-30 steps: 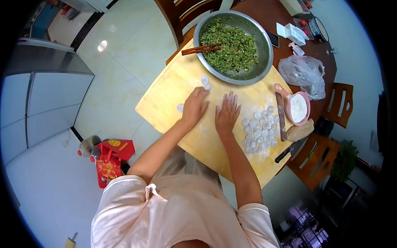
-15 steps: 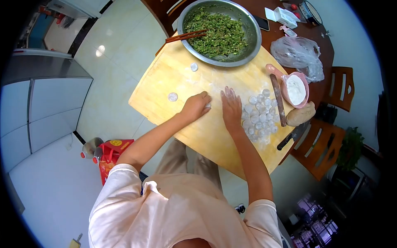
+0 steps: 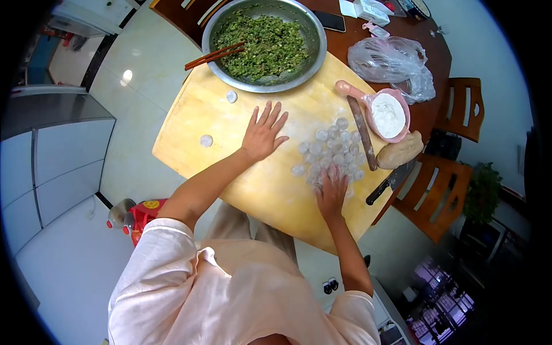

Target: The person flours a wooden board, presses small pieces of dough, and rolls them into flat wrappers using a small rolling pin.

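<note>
Spreading fingers: left hand (image 3: 263,135) on one board (image 3: 267,201); right hand (image 3: 332,192) touching clustered discs (image 3: 321,134); two lone discs (image 3: 232,96).

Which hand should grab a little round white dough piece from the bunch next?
Probably the right hand: its fingers are at the bunch, while the left hand is spread away from it.

Pale tiled floor (image 3: 141,95) upper left, light glare on it. White cabinets (image 3: 72,149) at left. Wooden chairs (image 3: 434,195) right. Purplish window (image 3: 440,299) lower right.
</note>
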`<state>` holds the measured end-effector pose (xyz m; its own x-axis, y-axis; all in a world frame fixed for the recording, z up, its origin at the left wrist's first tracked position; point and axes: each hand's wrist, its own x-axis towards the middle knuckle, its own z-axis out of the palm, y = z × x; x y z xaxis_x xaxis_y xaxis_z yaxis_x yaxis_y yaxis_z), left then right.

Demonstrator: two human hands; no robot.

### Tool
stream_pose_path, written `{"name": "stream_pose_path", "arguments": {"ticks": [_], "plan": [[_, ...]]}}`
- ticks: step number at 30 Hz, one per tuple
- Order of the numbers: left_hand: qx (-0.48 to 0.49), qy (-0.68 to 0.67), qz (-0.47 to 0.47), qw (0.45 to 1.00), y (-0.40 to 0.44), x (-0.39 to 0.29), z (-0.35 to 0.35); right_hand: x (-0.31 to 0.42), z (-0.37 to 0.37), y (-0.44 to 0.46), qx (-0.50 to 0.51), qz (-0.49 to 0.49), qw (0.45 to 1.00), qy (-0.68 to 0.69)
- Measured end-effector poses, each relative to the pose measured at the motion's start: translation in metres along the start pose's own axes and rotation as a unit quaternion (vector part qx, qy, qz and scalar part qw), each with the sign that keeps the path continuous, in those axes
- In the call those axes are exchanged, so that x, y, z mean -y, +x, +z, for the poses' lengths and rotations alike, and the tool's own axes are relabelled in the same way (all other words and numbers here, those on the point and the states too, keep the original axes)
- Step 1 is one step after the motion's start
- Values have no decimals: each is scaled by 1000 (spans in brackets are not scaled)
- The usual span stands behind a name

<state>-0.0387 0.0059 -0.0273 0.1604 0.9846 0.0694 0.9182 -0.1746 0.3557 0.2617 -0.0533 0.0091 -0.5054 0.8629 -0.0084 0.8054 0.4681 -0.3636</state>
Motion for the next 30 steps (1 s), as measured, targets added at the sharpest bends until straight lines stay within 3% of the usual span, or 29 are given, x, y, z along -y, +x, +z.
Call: {"name": "stream_pose_path", "arguments": {"ticks": [5,10,15,17,20,23,25,29,30], "plan": [[22,31,26,999,9,-1,-2,-13,11,11,55,-100,993,-20],[-8,13,31,999,13,-1,-1,-2,23,54,29,-106,993,-53],[-154,-190,-128,961,36,-32,26,9,35,91,-36,-48,997,-45],[-201,-272,-126,933,48,-48,28,5,46,97,-62,-13,998,-14],[-220,-310,-95,920,51,-53,20,32,22,93,-63,-46,996,53],[-249,-296,-60,920,38,-31,7,48,22,81,-61,-67,992,82],[-303,-219,-74,924,21,-3,-10,53,28,68,-31,-119,991,43],[-297,-119,-184,929,-1,51,-30,39,57,64,-18,-226,973,-42],[-303,-99,-187,929,-1,67,-24,36,56,74,-21,-210,977,-29]]}}
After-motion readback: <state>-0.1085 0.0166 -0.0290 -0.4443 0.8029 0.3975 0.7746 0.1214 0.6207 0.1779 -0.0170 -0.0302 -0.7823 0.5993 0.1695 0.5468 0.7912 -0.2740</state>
